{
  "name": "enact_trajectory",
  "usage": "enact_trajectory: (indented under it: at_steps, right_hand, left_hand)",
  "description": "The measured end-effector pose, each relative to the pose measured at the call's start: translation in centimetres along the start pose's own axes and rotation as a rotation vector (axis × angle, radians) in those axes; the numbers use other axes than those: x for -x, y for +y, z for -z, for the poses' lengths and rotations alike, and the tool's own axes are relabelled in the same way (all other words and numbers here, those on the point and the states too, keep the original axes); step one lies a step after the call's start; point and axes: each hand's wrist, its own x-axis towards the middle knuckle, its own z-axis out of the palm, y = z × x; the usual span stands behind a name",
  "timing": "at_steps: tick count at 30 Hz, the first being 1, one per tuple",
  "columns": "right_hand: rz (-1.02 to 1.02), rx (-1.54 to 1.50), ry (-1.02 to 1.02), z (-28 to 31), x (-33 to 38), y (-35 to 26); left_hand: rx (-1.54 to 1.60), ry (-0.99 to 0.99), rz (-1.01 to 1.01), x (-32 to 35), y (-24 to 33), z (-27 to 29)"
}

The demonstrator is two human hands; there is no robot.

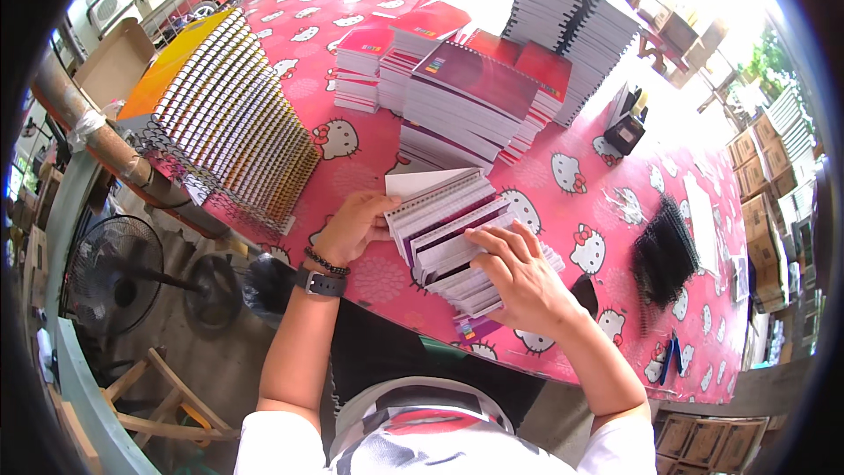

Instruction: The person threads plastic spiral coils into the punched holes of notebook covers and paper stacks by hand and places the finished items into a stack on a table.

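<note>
Both hands were on a fanned-out pile of notebooks (457,246) at the near edge of the pink table (607,202). The left hand (352,227) gripped the pile's left side, and the right hand (519,274) lay flat on top, fingers spread. Taller stacks (466,101) sat mid-table, a row of spiral-bound books (233,119) ran along the left edge, and black coils (664,251) lay near the right edge.

A fanned stack of punched notebooks (453,242) with maroon-and-white edges lies slanted, spilling toward five o'clock on the pink tablecloth
</note>
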Motion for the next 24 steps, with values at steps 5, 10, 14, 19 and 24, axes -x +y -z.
enact_trajectory:
  at_steps: [5, 10, 14, 19, 24]
  right_hand:
    - [-0.013, 0.003, -0.001, 0.0, 0.1, -0.2]
    - [-0.007, 0.010, 0.031, 0.0, 0.1, -0.1]
    - [-0.005, -0.010, 0.007, -0.1, -0.2, -0.3]
    - [-0.014, -0.014, 0.006, 0.1, 0.2, -0.3]
    - [-0.015, -0.009, -0.003, 0.1, -0.1, -0.4]
  left_hand:
    - [0.045, -0.015, 0.046, -0.4, -0.5, 0.4]
    - [0.078, 0.007, 0.043, -0.1, -0.7, -0.1]
    - [0.120, 0.013, 0.063, -0.3, -1.2, 0.3]
    - [0.060, 0.048, 0.048, -0.4, -1.0, -0.6]
    - [-0.243, 0.088, -0.316, 1.2, -1.9, -1.8]
